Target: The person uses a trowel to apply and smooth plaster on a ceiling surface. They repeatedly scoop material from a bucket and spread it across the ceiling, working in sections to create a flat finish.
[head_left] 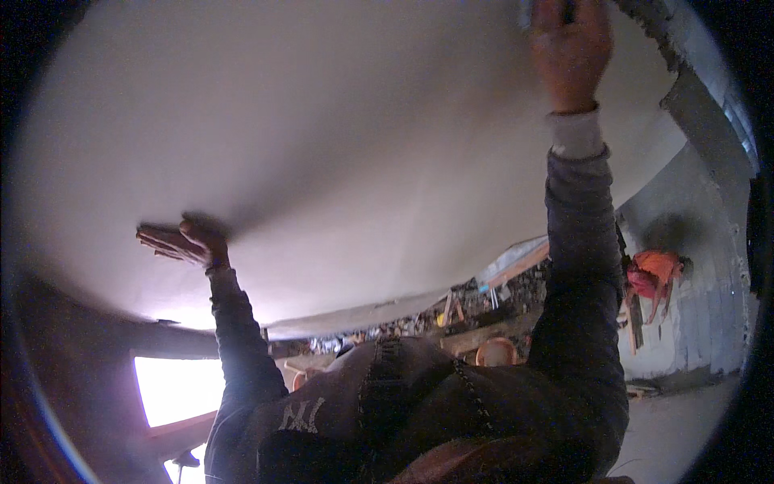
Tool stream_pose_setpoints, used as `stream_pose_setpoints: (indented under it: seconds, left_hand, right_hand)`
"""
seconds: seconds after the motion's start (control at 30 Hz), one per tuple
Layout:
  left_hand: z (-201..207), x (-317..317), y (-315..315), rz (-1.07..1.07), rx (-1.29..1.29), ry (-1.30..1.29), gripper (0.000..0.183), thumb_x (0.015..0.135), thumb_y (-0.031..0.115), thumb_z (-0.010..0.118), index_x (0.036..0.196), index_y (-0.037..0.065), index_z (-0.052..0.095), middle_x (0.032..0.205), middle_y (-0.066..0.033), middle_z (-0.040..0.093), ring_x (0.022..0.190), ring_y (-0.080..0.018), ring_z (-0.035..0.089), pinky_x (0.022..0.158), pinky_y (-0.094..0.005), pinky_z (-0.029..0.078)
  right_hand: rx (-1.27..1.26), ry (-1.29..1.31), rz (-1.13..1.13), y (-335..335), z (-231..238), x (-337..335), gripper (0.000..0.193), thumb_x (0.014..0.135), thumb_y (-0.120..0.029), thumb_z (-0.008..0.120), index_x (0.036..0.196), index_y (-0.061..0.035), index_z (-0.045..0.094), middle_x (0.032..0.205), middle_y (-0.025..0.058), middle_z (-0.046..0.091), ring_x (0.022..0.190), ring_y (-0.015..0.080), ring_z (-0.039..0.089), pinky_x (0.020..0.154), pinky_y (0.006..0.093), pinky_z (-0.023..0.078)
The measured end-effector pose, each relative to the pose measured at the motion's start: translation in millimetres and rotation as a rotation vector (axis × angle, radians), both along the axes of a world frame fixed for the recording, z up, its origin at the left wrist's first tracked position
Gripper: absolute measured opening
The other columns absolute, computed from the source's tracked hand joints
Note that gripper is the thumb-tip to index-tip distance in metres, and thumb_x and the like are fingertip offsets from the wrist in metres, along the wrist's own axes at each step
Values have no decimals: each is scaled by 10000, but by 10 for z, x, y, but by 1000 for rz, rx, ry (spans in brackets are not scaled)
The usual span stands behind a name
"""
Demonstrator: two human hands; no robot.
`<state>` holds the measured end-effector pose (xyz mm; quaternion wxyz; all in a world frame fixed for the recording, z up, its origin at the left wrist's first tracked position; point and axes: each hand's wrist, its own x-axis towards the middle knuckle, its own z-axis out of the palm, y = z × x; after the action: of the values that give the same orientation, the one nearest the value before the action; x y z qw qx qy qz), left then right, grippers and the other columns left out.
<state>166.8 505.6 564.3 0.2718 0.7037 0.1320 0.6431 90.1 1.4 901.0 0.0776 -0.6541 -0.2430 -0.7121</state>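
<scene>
A broad, pale, smooth plaster-like surface (363, 145) fills most of the view in front of my raised arms. At the left, my left hand (187, 242) is open, its fingers stretched out and its palm on or very close to that surface. My right hand (571, 52) reaches to the upper edge, its fingers curled around something. A dark bit shows between the fingers and a bluish edge lies beside them, but the picture cuts the thing off, so I cannot tell its kind.
A rough, broken edge (665, 48) borders the pale surface at upper right. An orange-red cloth-like thing (655, 270) hangs by the grey wall (709, 315). Loose rubble and boards (476, 310) lie beyond my chest, near a round orange-brown container (496, 352). A bright window (179, 391) stands lower left.
</scene>
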Motion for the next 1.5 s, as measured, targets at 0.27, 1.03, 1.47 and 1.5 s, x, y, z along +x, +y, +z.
stream_pose_setpoints:
  seconds: [0.27, 1.03, 1.47, 1.5]
  left_hand:
    - [-114, 82, -11, -15, 1, -11, 874, 1020, 669, 273, 1603, 19, 224, 1676, -211, 181, 1548, -360, 152, 1229, -580, 105]
    - [-1451, 844, 897, 2399, 1914, 1000, 608, 904, 512, 757, 1363, 125, 662, 1353, -59, 665, 1181, -173, 608, 1068, -359, 475]
    - [-912, 505, 475, 2217, 2074, 1191, 567, 876, 467, 819, 1341, 169, 691, 1179, 0, 734, 1039, -145, 658, 943, -328, 556]
    - [-905, 493, 498, 2083, 1979, 1187, 558, 878, 460, 817, 1335, 164, 694, 1178, -5, 736, 1038, -150, 661, 942, -333, 558]
  right_hand:
    - [-8, 280, -234, 157, -2489, -189, 578, 992, -305, 638, 1446, 27, 503, 1209, 233, 676, 982, 401, 655, 852, 496, 517]
    - [489, 323, -292, 315, -2976, -139, 664, 1028, -405, 558, 1501, 45, 432, 1217, 230, 658, 1065, 403, 630, 990, 583, 468]
    - [753, 300, -216, 481, -3627, -74, 639, 1042, -357, 540, 1494, 74, 404, 1337, 271, 578, 1112, 461, 575, 1012, 541, 427]
    - [724, 314, -228, 662, -3457, -44, 643, 1060, -385, 513, 1498, 71, 393, 1377, 287, 544, 1186, 468, 553, 1053, 534, 415]
